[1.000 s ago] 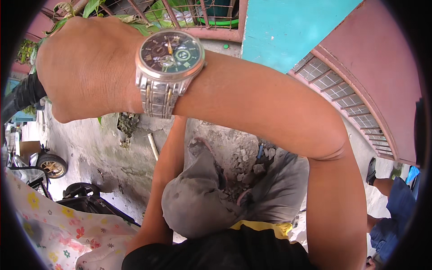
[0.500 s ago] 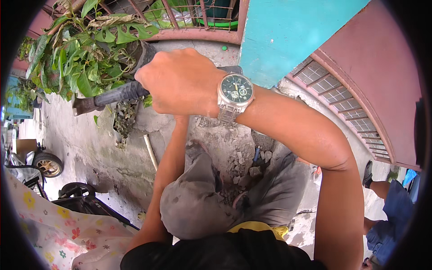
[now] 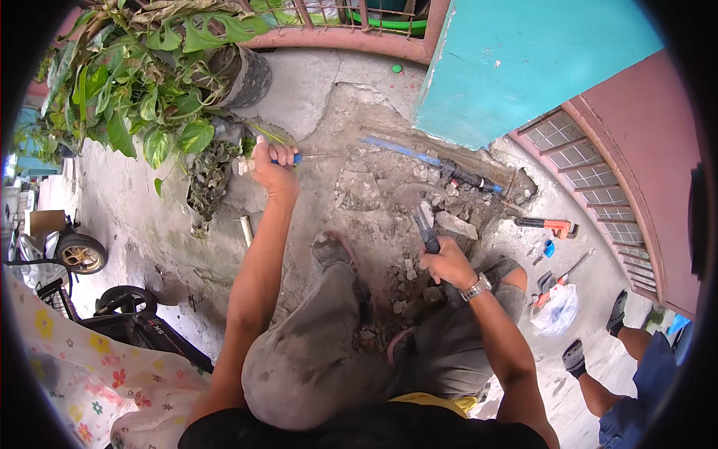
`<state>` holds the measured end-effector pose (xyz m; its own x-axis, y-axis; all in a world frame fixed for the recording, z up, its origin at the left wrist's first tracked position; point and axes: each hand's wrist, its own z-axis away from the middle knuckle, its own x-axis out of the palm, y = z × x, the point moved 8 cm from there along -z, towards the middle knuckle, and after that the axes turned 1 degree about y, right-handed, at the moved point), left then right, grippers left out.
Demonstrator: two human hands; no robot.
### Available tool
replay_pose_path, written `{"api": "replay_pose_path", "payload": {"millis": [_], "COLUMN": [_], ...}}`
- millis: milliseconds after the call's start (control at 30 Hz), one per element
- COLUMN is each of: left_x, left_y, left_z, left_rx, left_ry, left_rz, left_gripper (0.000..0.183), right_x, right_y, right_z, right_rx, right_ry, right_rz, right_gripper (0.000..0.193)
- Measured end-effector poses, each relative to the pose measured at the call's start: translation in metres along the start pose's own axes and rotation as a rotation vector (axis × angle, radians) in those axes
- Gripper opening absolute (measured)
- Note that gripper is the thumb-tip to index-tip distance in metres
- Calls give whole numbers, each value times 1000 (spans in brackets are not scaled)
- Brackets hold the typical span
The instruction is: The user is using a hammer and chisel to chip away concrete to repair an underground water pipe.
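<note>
My left hand (image 3: pixel 275 168) is closed round the blue handle of a screwdriver (image 3: pixel 320 156), its thin metal shaft pointing right over the broken concrete. My right hand (image 3: pixel 449 263) grips the dark handle of a hammer (image 3: pixel 426 232) above the rubble, and the hammer's head is blurred. A silver watch is on my right wrist. Just beyond the hammer, a blue pipe (image 3: pixel 404 152) with a black fitting (image 3: pixel 465 176) lies in a dug-out channel. Broken concrete chunks (image 3: pixel 456 224) surround it.
Potted plants (image 3: pixel 149 97) stand at the far left, beside a turquoise post (image 3: pixel 516 75). At right lie an orange pipe wrench (image 3: pixel 555 227), a blue fitting (image 3: pixel 550 248) and a plastic bag (image 3: pixel 557 308). Another person's legs (image 3: pixel 598 389) are at lower right. A wheel (image 3: pixel 81 254) shows at left.
My right hand has swung the hammer down and to the right from in front of my view. My left hand and the screwdriver, hidden before, now show, along with the blue pipe.
</note>
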<state>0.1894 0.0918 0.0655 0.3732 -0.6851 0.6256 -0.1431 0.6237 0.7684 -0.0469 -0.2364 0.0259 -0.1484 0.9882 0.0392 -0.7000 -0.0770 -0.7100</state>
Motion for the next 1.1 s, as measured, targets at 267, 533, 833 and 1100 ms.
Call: {"api": "replay_pose_path", "payload": {"millis": [267,533,833,1100], "left_x": [82,76,139,147], "left_y": [-54,-80,-129,-85], "left_z": [101,94,180,115], "left_rx": [624,218,787,556], "left_ry": [-614,-423,-1011,-671], "left_rz": [-936,-553,-950,-804], "left_gripper": [36,40,35,30], "right_x": [36,26,27,32], "right_y": [91,101,113,104], "right_z": [-22,-30,-31,-30], "right_rx": [128,-241,133,154], "right_ry": [-143,-68,-190,-208], "right_rz": [-17,503,295,276], "right_gripper": [14,23,15,14]}}
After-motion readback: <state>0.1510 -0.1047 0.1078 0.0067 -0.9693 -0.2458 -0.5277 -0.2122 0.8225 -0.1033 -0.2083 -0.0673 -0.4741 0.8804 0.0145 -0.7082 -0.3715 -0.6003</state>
